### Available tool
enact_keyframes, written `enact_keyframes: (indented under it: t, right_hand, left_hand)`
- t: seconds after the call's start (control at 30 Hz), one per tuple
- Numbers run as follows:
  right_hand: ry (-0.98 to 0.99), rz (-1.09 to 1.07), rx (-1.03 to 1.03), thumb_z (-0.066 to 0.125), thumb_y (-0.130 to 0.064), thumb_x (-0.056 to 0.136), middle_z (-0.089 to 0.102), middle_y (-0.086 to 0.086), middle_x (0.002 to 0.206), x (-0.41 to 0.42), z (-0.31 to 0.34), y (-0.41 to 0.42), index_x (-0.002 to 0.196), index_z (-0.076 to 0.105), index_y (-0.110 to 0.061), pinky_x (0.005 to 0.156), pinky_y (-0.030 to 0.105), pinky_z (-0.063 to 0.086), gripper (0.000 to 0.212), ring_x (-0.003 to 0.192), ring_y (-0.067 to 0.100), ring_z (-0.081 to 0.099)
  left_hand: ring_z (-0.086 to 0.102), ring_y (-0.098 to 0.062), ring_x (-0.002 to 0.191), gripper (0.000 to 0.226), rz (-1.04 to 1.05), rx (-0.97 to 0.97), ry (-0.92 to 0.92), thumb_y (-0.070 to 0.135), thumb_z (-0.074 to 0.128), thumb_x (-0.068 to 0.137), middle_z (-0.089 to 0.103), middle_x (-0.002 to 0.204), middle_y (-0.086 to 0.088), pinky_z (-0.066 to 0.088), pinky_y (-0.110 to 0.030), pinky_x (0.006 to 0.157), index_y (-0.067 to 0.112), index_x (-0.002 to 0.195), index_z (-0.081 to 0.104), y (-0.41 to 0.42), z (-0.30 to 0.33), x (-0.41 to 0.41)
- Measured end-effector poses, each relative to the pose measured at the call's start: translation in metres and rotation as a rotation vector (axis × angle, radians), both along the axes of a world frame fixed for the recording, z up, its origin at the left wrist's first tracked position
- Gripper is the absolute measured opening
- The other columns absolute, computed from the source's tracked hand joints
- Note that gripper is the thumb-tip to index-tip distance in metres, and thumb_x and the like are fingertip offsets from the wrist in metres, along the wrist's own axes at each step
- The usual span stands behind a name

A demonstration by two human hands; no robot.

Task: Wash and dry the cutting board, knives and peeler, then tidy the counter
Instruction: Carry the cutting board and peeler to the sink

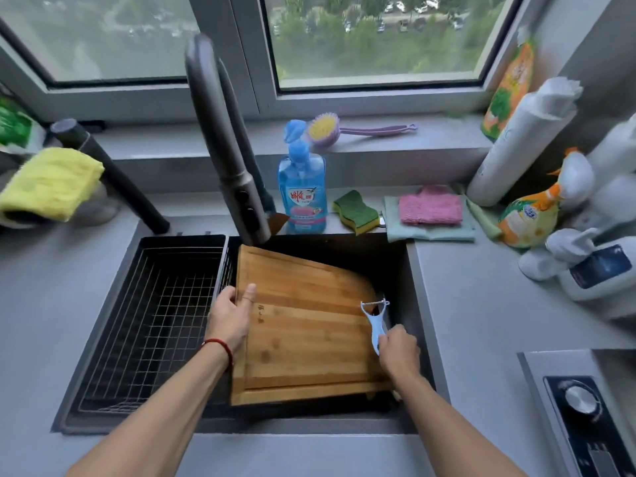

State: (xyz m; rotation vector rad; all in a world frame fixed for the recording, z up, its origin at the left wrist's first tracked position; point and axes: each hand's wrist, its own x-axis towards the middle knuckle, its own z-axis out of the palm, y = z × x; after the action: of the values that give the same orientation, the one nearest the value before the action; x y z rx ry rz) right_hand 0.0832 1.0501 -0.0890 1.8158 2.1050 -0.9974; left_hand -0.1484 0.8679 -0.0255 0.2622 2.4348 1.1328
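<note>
A wooden cutting board [306, 325] lies tilted in the dark sink [409, 270], its far end under the faucet [223, 139]. My left hand [232, 313] grips the board's left edge, thumb on top. My right hand [397, 349] holds a light blue peeler [375, 321] by its handle over the board's right edge, blade pointing away from me. No knives are visible.
A wire drain basket [151, 325] fills the sink's left part. Behind the sink stand a blue dish soap bottle [303, 191], a green-yellow sponge [356, 211] and folded cloths [430, 211]. A yellow cloth [51, 184] lies left. Bottles [599, 266] crowd the right counter; a stove knob [581, 401] is near right.
</note>
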Motion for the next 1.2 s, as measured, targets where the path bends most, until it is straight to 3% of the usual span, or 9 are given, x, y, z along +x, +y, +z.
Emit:
enact_keyframes:
  t: [0.07,0.2,0.33,0.47,0.6,0.73,0.97,1.1,1.2]
  right_hand:
    - [-0.085,0.056,0.008,0.048,-0.008,0.103,0.062,0.023,0.124,0.005,-0.004,0.009,0.12,0.052,0.001,0.082,0.039,0.05,0.02,0.113,0.039,0.062]
    - [-0.205,0.161,-0.014,0.044,-0.002,0.103,0.06,0.022,0.129,0.013,-0.015,0.008,0.125,0.049,0.002,0.09,0.041,0.052,0.023,0.119,0.037,0.06]
    - [-0.245,0.239,-0.028,0.043,-0.005,0.101,0.057,0.017,0.131,0.018,-0.019,0.003,0.13,0.051,-0.002,0.091,0.038,0.049,0.03,0.12,0.035,0.058]
    - [-0.204,0.321,-0.019,0.041,-0.013,0.096,0.058,0.013,0.121,0.021,-0.015,-0.006,0.117,0.057,-0.008,0.083,0.036,0.047,0.027,0.109,0.035,0.06]
    - [-0.13,0.371,-0.031,0.044,-0.021,0.095,0.064,0.007,0.112,0.019,-0.012,-0.02,0.108,0.062,-0.016,0.083,0.036,0.053,0.023,0.099,0.029,0.062]
    - [-0.055,0.372,-0.056,0.047,-0.023,0.096,0.068,0.003,0.11,0.008,-0.007,-0.034,0.108,0.065,-0.02,0.083,0.034,0.053,0.022,0.1,0.026,0.065]
    - [0.061,0.321,-0.069,0.051,-0.024,0.094,0.07,0.0,0.097,-0.023,0.008,-0.052,0.104,0.065,-0.023,0.082,0.035,0.056,0.018,0.09,0.02,0.065]
    - [0.17,0.313,-0.022,0.051,-0.023,0.094,0.071,-0.003,0.093,-0.052,0.031,-0.046,0.1,0.065,-0.024,0.081,0.038,0.057,0.015,0.084,0.017,0.066]
    - [0.282,0.293,0.102,0.055,-0.023,0.097,0.071,-0.002,0.104,-0.076,0.053,-0.027,0.107,0.067,-0.023,0.087,0.04,0.057,0.016,0.094,0.018,0.066]
  left_hand:
    - [0.064,-0.033,0.081,0.062,-0.021,-0.017,-0.041,0.064,0.053,0.094,0.065,0.088,-0.018,0.053,-0.055,0.085,0.003,0.097,0.057,0.007,-0.017,-0.004]
    - [0.056,-0.035,0.129,0.078,-0.004,-0.074,-0.171,0.066,0.053,0.092,0.06,0.139,-0.019,0.043,-0.053,0.111,0.003,0.139,0.052,0.012,-0.048,-0.01]
    - [0.046,-0.034,0.14,0.077,0.033,-0.166,-0.198,0.058,0.052,0.098,0.049,0.152,-0.017,0.035,-0.047,0.118,0.004,0.152,0.041,0.015,-0.075,-0.014]
    - [0.048,-0.04,0.135,0.059,0.091,-0.37,-0.28,0.04,0.055,0.101,0.052,0.145,-0.023,0.04,-0.045,0.112,0.002,0.145,0.044,0.024,-0.093,-0.015]
    - [0.043,-0.041,0.14,0.069,0.122,-0.443,-0.425,0.022,0.063,0.096,0.045,0.151,-0.025,0.038,-0.045,0.114,-0.001,0.152,0.031,0.021,-0.107,-0.014]
    - [0.051,-0.039,0.132,0.065,0.238,-0.31,-0.535,0.017,0.067,0.092,0.054,0.142,-0.023,0.042,-0.044,0.111,-0.003,0.147,0.04,0.013,-0.123,-0.015]
    - [0.061,-0.029,0.08,0.033,0.31,-0.121,-0.643,0.015,0.068,0.084,0.069,0.09,-0.016,0.053,-0.039,0.086,-0.004,0.111,0.071,0.0,-0.119,-0.013]
    - [0.066,-0.027,0.097,0.028,0.185,-0.002,-0.615,0.016,0.062,0.092,0.069,0.106,-0.01,0.057,-0.036,0.078,0.009,0.118,0.067,0.019,-0.082,-0.007]
    - [0.066,-0.018,0.087,0.023,0.021,0.105,-0.543,0.012,0.057,0.095,0.07,0.1,-0.007,0.059,-0.031,0.069,0.016,0.114,0.069,0.033,-0.04,-0.001]
